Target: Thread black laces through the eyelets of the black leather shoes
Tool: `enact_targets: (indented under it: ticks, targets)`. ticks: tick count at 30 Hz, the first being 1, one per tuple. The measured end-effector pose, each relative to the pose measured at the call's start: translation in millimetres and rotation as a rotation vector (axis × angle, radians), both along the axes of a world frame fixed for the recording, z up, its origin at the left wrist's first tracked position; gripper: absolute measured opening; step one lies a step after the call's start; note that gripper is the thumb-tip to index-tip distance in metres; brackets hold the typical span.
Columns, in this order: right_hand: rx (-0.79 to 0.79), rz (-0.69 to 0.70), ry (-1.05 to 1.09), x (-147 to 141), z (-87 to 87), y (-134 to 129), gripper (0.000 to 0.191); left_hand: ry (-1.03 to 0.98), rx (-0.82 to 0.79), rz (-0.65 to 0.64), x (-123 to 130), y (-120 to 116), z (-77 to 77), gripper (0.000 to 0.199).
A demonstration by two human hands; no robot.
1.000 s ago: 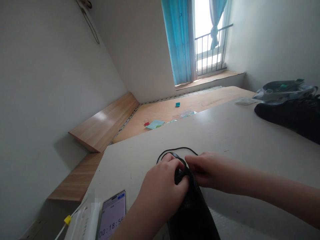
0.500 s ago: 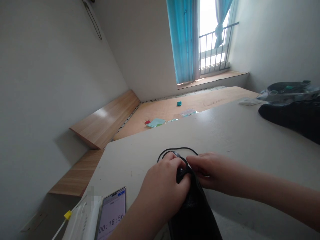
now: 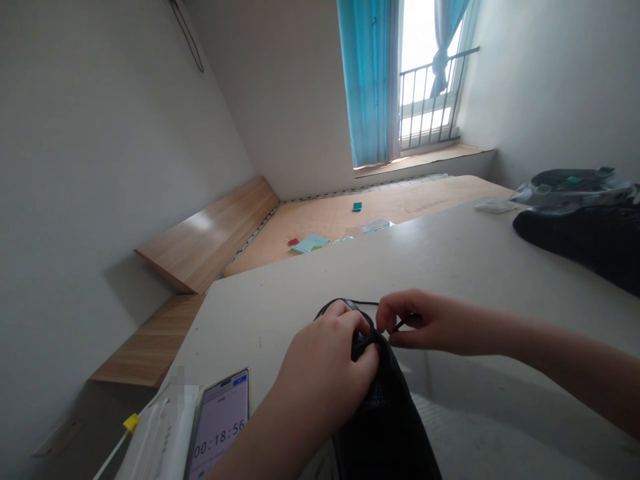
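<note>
**right hand (image 3: pixel 430 322) pinches a black lace (image 3: pixel 367 303) over a black mesh shoe (image 3: pixel 385 427)**

the left hand (image 3: pixel 325 377) is curled around the top of the shoe, gripping it near the table's near edge. at three o'clock from it, the right thumb and fingers press together on the lace. the shoe's body runs toward six o'clock and out of frame, across the edge of a white table (image 3: pixel 305 287). at eight o'clock, a phone (image 3: pixel 217 423) reading 00:18:56 lies beside white packaging (image 3: pixel 160 433). at two o'clock, a dark shoe (image 3: pixel 575 233) lies just before a grey bag (image 3: pixel 565 188).
</note>
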State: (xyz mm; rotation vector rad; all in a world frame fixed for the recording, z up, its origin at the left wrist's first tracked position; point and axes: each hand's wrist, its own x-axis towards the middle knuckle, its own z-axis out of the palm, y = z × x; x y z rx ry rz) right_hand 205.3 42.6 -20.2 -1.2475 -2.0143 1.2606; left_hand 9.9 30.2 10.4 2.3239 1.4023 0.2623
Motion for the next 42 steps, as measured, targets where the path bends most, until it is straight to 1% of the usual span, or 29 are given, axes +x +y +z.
enact_targets:
  ticks: [2, 4, 9, 15, 21, 27, 32, 36, 42]
  targets:
    - [-0.086, 0.044, 0.084, 3, -2.7, 6, 0.02, 0.004, -0.001, -0.001, 1, 1, 0.8, 0.007]
    - [-0.157, 0.065, 0.159, 2, -5.3, 9, 0.023, 0.003, -0.001, 0.0, 1, 1, 1.2, 0.007]
    - [-0.203, 0.017, 0.271, -4, -7.9, 5, 0.022, -0.012, -0.003, 0.006, -2, 0, -0.1, 0.009]
    - [-0.237, -0.021, 0.309, -9, -2.2, -1, 0.024, -0.024, 0.001, 0.004, -2, -1, -2.1, 0.013]
    - [-0.34, -0.053, 0.319, -9, -0.5, -2, 0.023, -0.025, 0.011, 0.008, -2, 0, -3.0, 0.014]
    - [-0.429, -0.063, 0.371, -9, -2.6, -2, 0.028, -0.008, 0.01, -0.005, -2, 0, -3.1, 0.025]
    - [-0.455, -0.056, 0.406, -7, 0.0, -2, 0.03, -0.005, 0.008, -0.003, -2, 1, -3.3, 0.02]
    - [-0.406, -0.021, 0.341, -8, 2.5, -3, 0.027, -0.006, 0.001, -0.008, -2, 2, -3.4, 0.018]
    - [-0.368, -0.063, 0.296, -9, -2.0, -4, 0.033, -0.014, 0.004, -0.017, -4, 2, -2.8, 0.019]
